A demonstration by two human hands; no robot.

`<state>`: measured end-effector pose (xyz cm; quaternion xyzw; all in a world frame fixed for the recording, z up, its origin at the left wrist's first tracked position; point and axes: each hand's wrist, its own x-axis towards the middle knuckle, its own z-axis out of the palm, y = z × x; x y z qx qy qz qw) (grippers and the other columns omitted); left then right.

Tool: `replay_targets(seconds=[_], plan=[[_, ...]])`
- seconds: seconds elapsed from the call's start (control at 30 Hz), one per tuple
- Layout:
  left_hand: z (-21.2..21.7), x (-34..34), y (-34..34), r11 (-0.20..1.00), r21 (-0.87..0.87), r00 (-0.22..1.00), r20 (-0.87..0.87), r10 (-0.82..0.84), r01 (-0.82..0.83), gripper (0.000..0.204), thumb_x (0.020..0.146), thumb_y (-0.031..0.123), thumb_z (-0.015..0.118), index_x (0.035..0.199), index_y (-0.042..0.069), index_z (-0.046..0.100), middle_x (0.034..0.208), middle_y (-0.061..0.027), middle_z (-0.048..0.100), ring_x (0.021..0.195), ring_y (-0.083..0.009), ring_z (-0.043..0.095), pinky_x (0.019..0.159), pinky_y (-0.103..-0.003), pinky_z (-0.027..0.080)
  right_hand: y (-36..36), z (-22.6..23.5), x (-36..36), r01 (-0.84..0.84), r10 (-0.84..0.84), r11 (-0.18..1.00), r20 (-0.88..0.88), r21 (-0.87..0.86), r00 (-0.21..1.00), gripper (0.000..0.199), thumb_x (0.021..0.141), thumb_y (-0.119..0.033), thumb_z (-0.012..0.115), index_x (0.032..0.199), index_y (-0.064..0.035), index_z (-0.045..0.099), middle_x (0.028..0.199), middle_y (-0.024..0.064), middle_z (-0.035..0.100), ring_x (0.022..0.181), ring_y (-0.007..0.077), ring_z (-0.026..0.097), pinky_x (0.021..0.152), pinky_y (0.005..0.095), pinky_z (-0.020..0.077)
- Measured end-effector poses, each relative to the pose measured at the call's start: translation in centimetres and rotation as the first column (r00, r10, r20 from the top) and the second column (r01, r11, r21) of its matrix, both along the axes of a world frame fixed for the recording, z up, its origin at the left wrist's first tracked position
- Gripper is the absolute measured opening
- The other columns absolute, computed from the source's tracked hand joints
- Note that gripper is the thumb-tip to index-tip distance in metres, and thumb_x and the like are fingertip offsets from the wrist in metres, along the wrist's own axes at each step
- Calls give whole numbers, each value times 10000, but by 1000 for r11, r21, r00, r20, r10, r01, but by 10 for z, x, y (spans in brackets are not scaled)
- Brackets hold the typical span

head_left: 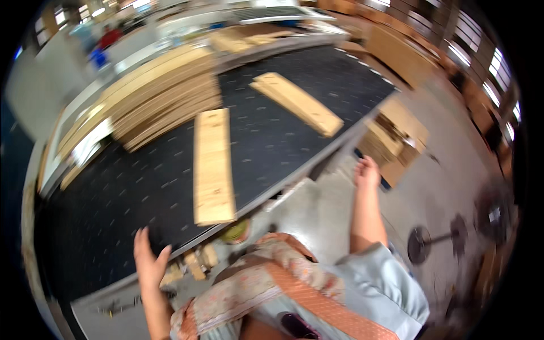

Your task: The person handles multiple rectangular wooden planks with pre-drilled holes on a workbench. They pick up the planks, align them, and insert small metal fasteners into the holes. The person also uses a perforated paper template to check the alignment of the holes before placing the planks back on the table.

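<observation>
My left hand (pixel 149 262) is over the near edge of the black-topped table (pixel 153 192), fingers raised and thumb apart, holding nothing. Right of it, a pale wooden board (pixel 213 170) lies lengthwise with its near end at the table edge. Farther right, a stack of what look like two similar boards (pixel 297 103) rests at a slant. My right hand (pixel 368 171) is off the table's right side, fingers curled. A small dark thing shows at its fingertips, too blurred to name.
Long brown boards or sheets (pixel 170 93) are piled along the table's far left side. An open cardboard box (pixel 391 136) stands on the floor beyond my right hand. A dark stand with round ends (pixel 436 241) is at right. Wood offcuts (pixel 195 265) sit below the table edge.
</observation>
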<state>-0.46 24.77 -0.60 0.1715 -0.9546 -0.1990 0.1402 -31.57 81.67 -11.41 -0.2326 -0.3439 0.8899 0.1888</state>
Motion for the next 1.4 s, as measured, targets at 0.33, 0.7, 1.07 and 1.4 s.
replay_targets(seconds=[0.33,0.7,1.07,1.4], plan=[[28,-4,-67,992,118,997,63,41,-48,747,735,331,734,1363,91,408,1457,-206,274,1332,-387,282,1071,-432,307,-189,184,-42,-292,456,877,-468,382,757,181,895,-130,573,1052,-44,602,769,1,576,669,105,512,626,252,441],[24,-12,-208,985,140,986,-144,-82,103,629,735,251,736,1286,75,487,1380,-197,386,1260,-359,390,1009,-413,379,-661,156,44,-283,956,-84,157,955,246,97,794,-62,672,827,-38,583,745,7,569,700,94,519,645,254,452],[-14,-207,-346,79,993,960,-101,263,83,219,873,151,619,1074,72,585,965,-23,615,854,-121,569,704,-261,472,-857,59,-74,-505,631,705,-115,498,767,262,811,24,620,1040,-50,514,915,31,509,813,130,481,758,265,414],[-39,-351,-369,-202,946,861,-125,494,253,30,891,127,586,886,103,569,816,-1,608,747,-121,571,630,-277,422,-872,80,-63,-625,711,688,-168,370,683,113,855,39,554,936,-40,558,800,26,551,661,102,516,583,222,427]])
